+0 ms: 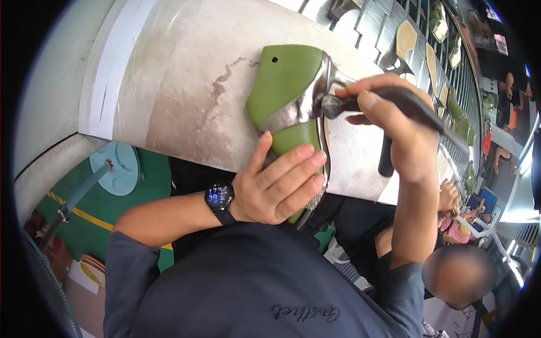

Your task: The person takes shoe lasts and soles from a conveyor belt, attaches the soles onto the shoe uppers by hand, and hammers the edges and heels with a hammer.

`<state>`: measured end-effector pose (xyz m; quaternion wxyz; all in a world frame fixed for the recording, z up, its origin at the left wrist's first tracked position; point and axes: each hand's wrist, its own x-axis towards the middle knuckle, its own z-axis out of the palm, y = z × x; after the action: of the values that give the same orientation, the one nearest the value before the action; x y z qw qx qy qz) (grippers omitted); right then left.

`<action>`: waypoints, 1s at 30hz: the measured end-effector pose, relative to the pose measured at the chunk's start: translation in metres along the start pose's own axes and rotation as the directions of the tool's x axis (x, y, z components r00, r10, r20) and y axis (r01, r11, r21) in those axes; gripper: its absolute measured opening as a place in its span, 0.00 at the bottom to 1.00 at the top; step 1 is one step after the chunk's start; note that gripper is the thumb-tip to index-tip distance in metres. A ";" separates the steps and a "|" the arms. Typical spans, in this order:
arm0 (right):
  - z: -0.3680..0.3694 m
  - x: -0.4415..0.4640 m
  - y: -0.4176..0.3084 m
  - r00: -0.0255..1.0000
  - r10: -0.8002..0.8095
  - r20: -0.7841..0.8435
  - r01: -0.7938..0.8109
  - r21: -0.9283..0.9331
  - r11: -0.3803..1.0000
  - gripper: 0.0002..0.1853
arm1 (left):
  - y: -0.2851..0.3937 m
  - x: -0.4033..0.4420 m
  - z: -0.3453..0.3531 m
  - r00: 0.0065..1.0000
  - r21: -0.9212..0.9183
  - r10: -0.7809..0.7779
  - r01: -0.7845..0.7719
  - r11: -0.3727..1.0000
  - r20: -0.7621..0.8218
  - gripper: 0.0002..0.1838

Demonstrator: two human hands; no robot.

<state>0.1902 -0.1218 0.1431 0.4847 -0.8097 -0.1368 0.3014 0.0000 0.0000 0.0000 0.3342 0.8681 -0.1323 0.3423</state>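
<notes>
A green shoe last [286, 73] lies on its side at the worktable's edge, a dark hole near its top end. Shiny metallic upper material [298, 109] wraps across it in a band. My left hand [282, 183] rests over the lower part of the last and steadies it, fingers laid along its side. In my right hand [394, 115] is a pair of dark lasting pincers [407, 100], gripped around the body. Their rounded head is at the edge of the metallic material; whether the jaws pinch it cannot be made out.
Under the last is a pale, stained worktable [186, 73]. Along the right runs a slatted rack [434, 67] carrying more lasts and sole-shaped pieces. A light-blue round stool [114, 168] stands below left. Another person [459, 276] is close on my right.
</notes>
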 end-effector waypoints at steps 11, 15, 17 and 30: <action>-0.007 -0.008 0.005 0.986 0.052 0.156 -0.045 -0.047 0.998 0.15 | 0.002 0.002 -0.004 1.000 0.020 0.002 -0.002 1.000 -0.010 0.18; -0.007 0.001 -0.004 0.978 0.053 0.203 -0.041 -0.061 0.997 0.15 | -0.001 0.002 -0.007 0.998 0.020 0.052 -0.052 0.998 0.022 0.22; -0.002 -0.014 0.013 0.995 -0.030 0.096 0.026 0.034 0.999 0.15 | -0.005 -0.001 -0.006 0.995 0.063 0.091 -0.093 0.994 0.037 0.29; 0.053 -0.139 0.041 0.952 -0.158 -0.261 0.215 0.209 0.954 0.13 | 0.000 0.003 -0.005 0.999 0.000 0.019 -0.019 1.000 -0.049 0.25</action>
<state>0.0455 -0.1762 0.1380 0.6164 -0.7606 -0.1166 0.1673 -0.0005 0.0036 0.0045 0.3342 0.8581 -0.1322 0.3667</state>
